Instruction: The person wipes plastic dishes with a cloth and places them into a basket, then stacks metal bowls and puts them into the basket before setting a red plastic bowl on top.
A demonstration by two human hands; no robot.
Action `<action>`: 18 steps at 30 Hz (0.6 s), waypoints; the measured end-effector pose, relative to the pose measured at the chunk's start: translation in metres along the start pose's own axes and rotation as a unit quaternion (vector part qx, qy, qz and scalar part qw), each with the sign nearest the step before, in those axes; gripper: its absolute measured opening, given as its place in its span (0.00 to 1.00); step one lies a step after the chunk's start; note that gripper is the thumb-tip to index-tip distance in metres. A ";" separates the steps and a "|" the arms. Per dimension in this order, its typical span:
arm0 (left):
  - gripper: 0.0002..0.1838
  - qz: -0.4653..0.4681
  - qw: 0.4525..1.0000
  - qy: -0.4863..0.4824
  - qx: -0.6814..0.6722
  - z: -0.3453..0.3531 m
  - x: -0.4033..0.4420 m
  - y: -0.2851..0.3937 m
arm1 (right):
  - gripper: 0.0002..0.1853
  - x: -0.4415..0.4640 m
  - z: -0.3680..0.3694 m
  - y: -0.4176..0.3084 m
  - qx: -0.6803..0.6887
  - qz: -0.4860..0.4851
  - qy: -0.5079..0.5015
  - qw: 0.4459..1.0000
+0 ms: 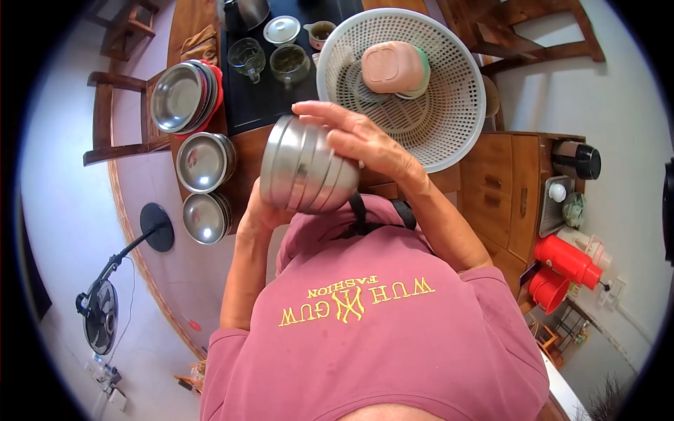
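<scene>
"Before your chest, what's held?"

"Steel bowls (303, 168), nested; your right hand (361, 140) grasps them from above, your left hand (264, 209) below, fingertips hidden."

"Progress?"

"Seemingly partway: three stacks (200, 163) rest leftward, yours isn't down, the basket (449, 116) holds containers (390, 67)."

Stacked round silver metal bowls (306, 172) hide most of the left hand (261, 213), and the top edge crops a silver metal vessel (246, 12).

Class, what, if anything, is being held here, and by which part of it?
A stack of nested metal bowls: the right hand lies on its outer wall; the left hand holds near the rims, fingers hidden.
</scene>
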State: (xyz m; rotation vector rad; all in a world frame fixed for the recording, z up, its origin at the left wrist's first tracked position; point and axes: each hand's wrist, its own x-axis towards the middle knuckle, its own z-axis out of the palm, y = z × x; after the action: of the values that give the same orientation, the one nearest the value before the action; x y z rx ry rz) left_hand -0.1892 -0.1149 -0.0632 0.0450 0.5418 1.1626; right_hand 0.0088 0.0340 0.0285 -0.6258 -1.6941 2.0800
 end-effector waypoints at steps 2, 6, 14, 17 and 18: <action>0.15 0.013 0.990 -0.132 -0.043 0.036 0.026 -0.005 | 0.40 -0.005 -0.018 0.006 0.067 -0.041 0.023 0.997; 0.12 -0.063 0.989 0.044 0.124 0.109 0.066 -0.006 | 0.39 -0.033 -0.061 0.010 0.137 -0.055 0.088 0.985; 0.18 -0.010 0.996 0.076 -0.055 0.104 0.138 -0.068 | 0.28 -0.074 -0.108 0.026 0.233 -0.002 0.192 0.953; 0.18 0.036 0.973 0.224 -0.049 0.126 0.160 -0.078 | 0.23 -0.077 -0.116 0.052 0.288 0.028 0.253 0.923; 0.19 0.056 0.961 0.266 -0.060 0.127 0.166 -0.080 | 0.22 -0.076 -0.119 0.060 0.297 0.048 0.288 0.909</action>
State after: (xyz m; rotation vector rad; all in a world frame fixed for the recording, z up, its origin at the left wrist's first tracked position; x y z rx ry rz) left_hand -0.0187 0.0284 -0.0404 -0.3548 0.9505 1.3194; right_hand 0.1372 0.0761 -0.0429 -0.9908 -0.6709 2.0373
